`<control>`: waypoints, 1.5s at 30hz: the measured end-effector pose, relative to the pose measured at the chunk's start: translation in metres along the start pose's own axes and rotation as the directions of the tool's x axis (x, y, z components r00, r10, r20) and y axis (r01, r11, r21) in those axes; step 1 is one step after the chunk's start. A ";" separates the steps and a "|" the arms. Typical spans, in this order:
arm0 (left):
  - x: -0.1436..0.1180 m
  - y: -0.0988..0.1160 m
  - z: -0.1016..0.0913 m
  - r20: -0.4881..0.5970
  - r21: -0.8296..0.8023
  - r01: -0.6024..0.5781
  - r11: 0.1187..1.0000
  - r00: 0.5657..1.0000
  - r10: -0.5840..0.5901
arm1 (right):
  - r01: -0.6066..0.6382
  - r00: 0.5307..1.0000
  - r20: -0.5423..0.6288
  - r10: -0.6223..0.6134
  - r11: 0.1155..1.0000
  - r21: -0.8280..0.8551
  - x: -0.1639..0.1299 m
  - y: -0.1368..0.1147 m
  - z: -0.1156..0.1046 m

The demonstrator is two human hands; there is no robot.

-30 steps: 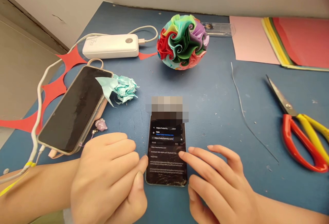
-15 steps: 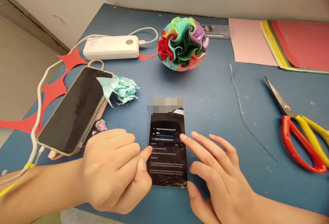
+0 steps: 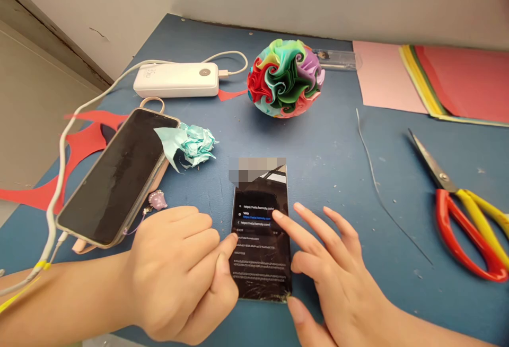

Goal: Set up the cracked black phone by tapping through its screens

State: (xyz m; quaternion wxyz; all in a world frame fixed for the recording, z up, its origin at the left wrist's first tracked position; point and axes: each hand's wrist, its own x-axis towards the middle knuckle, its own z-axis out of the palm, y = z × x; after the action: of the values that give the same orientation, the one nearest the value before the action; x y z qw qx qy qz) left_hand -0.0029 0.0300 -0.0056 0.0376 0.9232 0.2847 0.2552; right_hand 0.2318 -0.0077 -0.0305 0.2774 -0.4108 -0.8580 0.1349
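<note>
Nearest to us, our left hand [image 3: 181, 267] rests on the blue table [image 3: 338, 177] with its fingers curled in loosely, the thumb and forefinger touching the left edge of the cracked phone [image 3: 260, 235]; it grips nothing, only steadies. Our right hand [image 3: 330, 272] lies spread and empty on the other side, its forefinger stretched out onto the lit screen near the address lines, thumb by the phone's lower right corner. The phone lies flat between the two hands, its long axis running straight away from us, top end far. Both hands touch it, but only the right has a fingertip on the glass.

Farther off to the left, a larger dark phone [image 3: 119, 177] lies at a slant, with a crumpled teal paper [image 3: 191, 142] just beside its far corner. Right of us lie red-and-yellow scissors [image 3: 463, 214]. Beyond, a white power bank [image 3: 177, 79], a many-coloured folded paper ball [image 3: 284, 77], and stacked coloured sheets [image 3: 437, 76] sit near the wall.
</note>
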 end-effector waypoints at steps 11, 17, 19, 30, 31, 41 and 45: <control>-0.001 0.000 0.004 -0.048 -0.012 0.025 1.000 0.999 -0.025 | -0.054 0.996 -0.071 0.058 0.997 0.054 -0.005 0.000 0.003; 0.000 0.002 0.003 -0.023 0.014 0.035 0.999 0.999 -0.035 | -0.081 0.996 0.049 0.077 0.992 0.095 -0.005 0.007 -0.009; 0.000 0.002 0.003 -0.025 0.002 0.037 0.999 0.999 -0.037 | -0.131 0.991 0.056 0.124 0.982 0.133 -0.005 0.010 -0.012; 0.000 0.003 0.004 -0.020 -0.024 0.054 0.998 0.998 -0.055 | -0.175 0.985 0.032 0.172 0.966 0.191 -0.007 0.014 -0.010; 0.000 0.003 0.004 -0.021 -0.021 0.055 0.998 0.998 -0.055 | -0.174 0.985 0.030 0.172 0.966 0.192 -0.007 0.014 -0.010; 0.012 -0.004 -0.014 0.216 -0.035 -0.057 0.998 0.974 0.063 | -0.249 0.968 0.082 0.237 0.946 0.207 -0.007 0.009 -0.010; 0.011 -0.004 -0.001 0.127 -0.061 -0.036 0.997 0.991 0.043 | -0.289 0.957 0.086 0.277 0.936 0.200 -0.007 0.009 -0.011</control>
State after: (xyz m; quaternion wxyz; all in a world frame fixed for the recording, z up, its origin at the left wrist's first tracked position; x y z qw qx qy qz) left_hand 0.0022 0.0390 -0.0007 0.0778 0.9417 0.2557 0.2044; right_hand 0.2473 -0.0073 -0.0287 0.2725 -0.4944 -0.7783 0.2750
